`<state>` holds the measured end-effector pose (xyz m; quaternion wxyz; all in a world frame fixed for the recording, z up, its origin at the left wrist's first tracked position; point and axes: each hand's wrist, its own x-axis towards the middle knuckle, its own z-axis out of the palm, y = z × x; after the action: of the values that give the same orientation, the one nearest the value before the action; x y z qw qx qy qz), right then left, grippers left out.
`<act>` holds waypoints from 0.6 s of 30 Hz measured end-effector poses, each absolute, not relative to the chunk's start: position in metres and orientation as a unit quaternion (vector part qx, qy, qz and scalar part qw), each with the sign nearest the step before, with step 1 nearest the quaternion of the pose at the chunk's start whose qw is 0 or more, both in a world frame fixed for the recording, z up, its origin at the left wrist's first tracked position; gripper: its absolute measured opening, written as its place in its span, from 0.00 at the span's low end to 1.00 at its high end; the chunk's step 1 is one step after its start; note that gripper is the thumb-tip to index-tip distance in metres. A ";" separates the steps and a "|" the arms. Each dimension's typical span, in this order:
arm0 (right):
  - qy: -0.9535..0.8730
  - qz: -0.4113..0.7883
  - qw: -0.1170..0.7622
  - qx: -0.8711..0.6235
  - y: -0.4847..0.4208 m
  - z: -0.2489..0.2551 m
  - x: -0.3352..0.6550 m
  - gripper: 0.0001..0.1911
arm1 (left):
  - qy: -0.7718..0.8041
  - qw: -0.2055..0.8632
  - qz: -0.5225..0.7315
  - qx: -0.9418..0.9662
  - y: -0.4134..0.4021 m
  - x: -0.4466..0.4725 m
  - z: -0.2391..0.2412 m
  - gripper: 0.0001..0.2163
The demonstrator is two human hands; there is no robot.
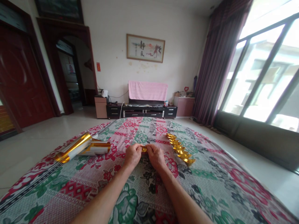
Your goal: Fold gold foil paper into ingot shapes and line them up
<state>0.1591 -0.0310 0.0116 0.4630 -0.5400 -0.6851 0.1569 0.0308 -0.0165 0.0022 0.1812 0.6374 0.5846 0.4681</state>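
A small piece of folded gold paper (144,149) is held between my two hands, over the middle of the cloth. My left hand (133,154) pinches its left end, and my right hand (156,154) pinches its right end. The fingers cover most of the piece, so its full shape is hidden. Right of my hands, several folded gold paper ingots (179,148) stand in a slanting row. Over on the left lie curled sheets of gold paper (77,146) with white backs, partly on top of each other.
A flowered cloth (105,186) covers the round table under my arms. Beyond it, a low black TV cabinet (144,111) stands against the wall, with a pink towel (148,90) over the television. Purple curtains (215,62) and a large window are on the right.
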 end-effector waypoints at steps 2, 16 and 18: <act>-0.687 0.151 0.463 -0.540 -0.031 0.011 0.159 0.15 | 0.587 0.179 0.466 0.637 -0.017 0.031 0.002 0.11; -0.667 0.148 0.476 -0.554 -0.032 0.009 0.157 0.15 | 0.582 0.189 0.470 0.636 -0.020 0.032 0.008 0.11; -0.667 0.145 0.478 -0.552 -0.032 0.010 0.157 0.15 | 0.577 0.187 0.474 0.638 -0.019 0.032 0.007 0.11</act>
<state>0.1568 -0.0320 0.0097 0.4780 -0.5523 -0.6674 0.1449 0.0318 -0.0189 0.0075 0.1873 0.6378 0.5772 0.4744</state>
